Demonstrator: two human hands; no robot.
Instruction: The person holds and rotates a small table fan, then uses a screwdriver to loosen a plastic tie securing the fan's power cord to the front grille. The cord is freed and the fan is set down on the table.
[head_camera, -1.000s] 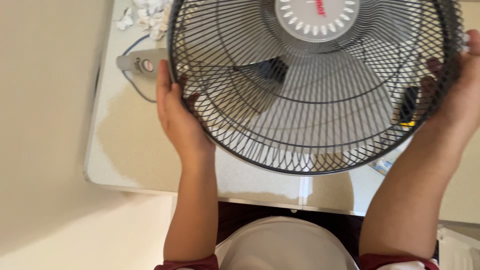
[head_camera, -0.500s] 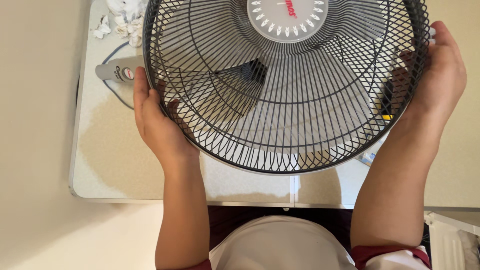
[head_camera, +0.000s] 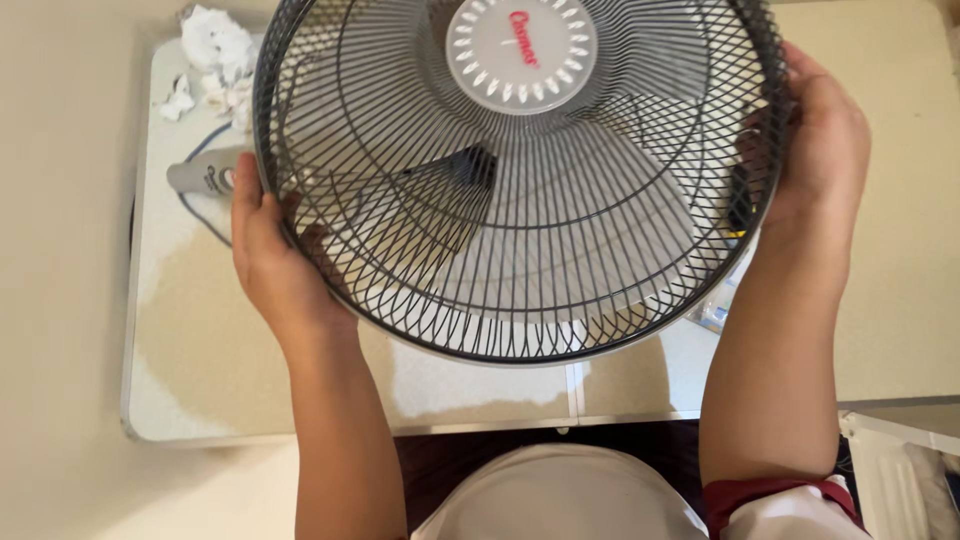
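Both hands clamp the fan (head_camera: 520, 190) by its rim. The left hand (head_camera: 275, 265) wraps the lower left edge of the dark wire guard, thumb up along the outside and fingers curled behind the wires. The right hand (head_camera: 815, 165) presses the opposite edge, palm against the rim, fingers hooked round the back where they show faintly through the mesh. The fan sits between them, held above the table (head_camera: 200, 350) with its face turned up to the camera, a pale round hub cap (head_camera: 522, 52) in the middle and grey blades (head_camera: 600, 230) behind the guard.

Under the left rim lies a small grey tube (head_camera: 205, 177) on the table top, and beyond it a heap of crumpled white tissue (head_camera: 215, 45). A small object peeks out under the right rim, too hidden to identify.

The hold looks balanced, but it rests on thin wires only. If either hand loosens, the fan would likely tip toward that side and drop on the table. Fingers poking through the guard could get pinched against a blade. A low swing of the rim might sweep the tube or tissue off the edge.
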